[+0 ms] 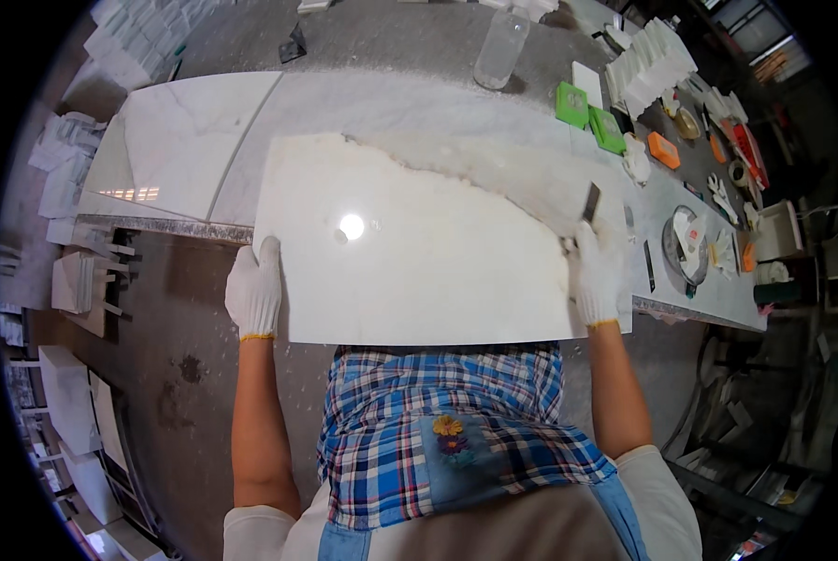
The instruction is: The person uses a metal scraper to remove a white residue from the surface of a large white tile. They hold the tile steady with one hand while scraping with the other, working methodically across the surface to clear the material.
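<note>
**Two gloved hands on a big white stone slab**

A person stands at a long grey stone workbench [410, 98] and holds a big flat white marble slab [419, 262]. The slab lies on the near edge of the bench and sticks out over it toward the person's checked blue apron [438, 421].

The left hand [253, 290], in a white knit glove, grips the left edge of the slab near its front corner. Its fingers curl around the edge. The right hand [599, 271], also in a white glove, rests on the right edge of the slab. It pinches a small dark flat scraper blade [590, 202] that points up and away from the person, with its tip on the slab.

A bright light spot shines in the middle of the slab. The far part of the slab looks duller and rougher than the near part.

Another shiny white slab [180, 140] lies on the bench to the left. A clear plastic bottle [501, 47] stands farther back. Green square pads [587, 114], an orange block [663, 150] and a stack of white tile pieces [653, 61] sit to the right.
</note>
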`<state>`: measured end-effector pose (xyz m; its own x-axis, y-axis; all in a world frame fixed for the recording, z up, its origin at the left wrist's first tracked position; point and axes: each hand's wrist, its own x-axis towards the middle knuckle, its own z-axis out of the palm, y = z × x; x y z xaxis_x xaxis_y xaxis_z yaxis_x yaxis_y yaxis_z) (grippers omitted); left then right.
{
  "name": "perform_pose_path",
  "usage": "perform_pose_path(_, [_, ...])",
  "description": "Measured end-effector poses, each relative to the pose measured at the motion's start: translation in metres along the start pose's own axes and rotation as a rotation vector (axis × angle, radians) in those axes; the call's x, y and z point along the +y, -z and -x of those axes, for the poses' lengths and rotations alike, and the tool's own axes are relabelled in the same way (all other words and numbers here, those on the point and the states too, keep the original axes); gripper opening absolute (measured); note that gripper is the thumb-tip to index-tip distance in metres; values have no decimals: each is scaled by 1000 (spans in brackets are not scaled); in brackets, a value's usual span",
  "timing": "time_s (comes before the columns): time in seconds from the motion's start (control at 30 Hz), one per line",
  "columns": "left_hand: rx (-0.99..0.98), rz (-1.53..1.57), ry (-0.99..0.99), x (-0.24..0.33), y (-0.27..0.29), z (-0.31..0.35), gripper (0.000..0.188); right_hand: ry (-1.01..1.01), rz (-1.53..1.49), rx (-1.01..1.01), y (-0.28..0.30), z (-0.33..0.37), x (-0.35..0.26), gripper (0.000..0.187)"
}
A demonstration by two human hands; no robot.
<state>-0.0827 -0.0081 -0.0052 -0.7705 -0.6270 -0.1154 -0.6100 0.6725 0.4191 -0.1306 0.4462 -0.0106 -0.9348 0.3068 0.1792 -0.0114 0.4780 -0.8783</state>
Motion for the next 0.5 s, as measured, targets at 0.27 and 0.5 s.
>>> perform_pose_path(0.27, [11,14,3,-2,2,4,62,-283,-374,-336,-92,-56,-38,27])
perform_pose_path(0.5, [9,19,28,5,6,8,60,-310,-456,-404,-117,-109,-40,26])
